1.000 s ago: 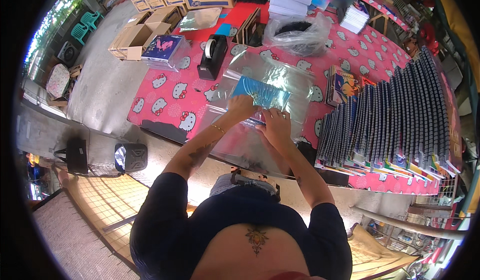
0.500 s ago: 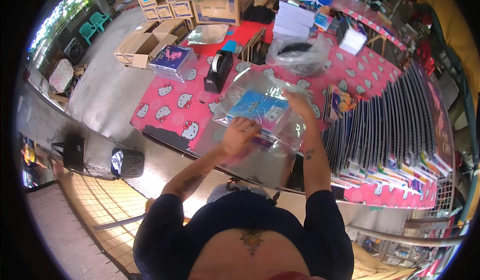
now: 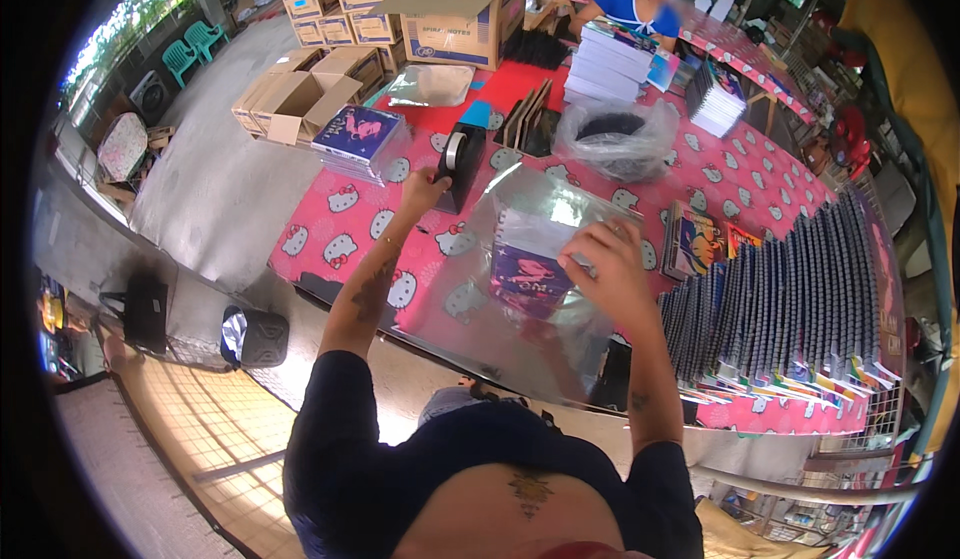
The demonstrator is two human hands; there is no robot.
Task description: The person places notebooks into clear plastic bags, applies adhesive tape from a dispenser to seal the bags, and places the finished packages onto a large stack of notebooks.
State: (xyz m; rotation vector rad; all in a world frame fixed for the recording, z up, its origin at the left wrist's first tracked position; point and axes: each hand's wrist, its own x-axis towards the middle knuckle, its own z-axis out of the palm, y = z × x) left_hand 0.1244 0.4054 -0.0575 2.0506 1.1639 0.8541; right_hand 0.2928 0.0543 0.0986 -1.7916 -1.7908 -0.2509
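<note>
A notebook with a purple cover (image 3: 527,277) lies inside a clear plastic bag (image 3: 485,221) on the table in front of me. My right hand (image 3: 608,267) is over its right side, fingers curled on the plastic. At the black tape dispenser (image 3: 462,191), which carries a pale roll of tape (image 3: 455,151), my left hand (image 3: 425,191) has its fingers closed against the near left side. What those fingertips pinch, if anything, is too small to tell. A clear plastic sheet (image 3: 530,352) covers the table's near edge.
Many spiral notebooks (image 3: 790,294) stand in a row at right, beside smaller books (image 3: 693,242). Wrapped notebooks (image 3: 360,134) are stacked at left. A plastic bag with dark contents (image 3: 620,144) and cardboard boxes (image 3: 450,27) are farther back. A person (image 3: 640,4) sits across the table.
My left hand has left the notebook and moved up-left to the tape dispenser. The bagged notebook showed a blue face before; a purple cover shows now. My right hand has come down over it.
</note>
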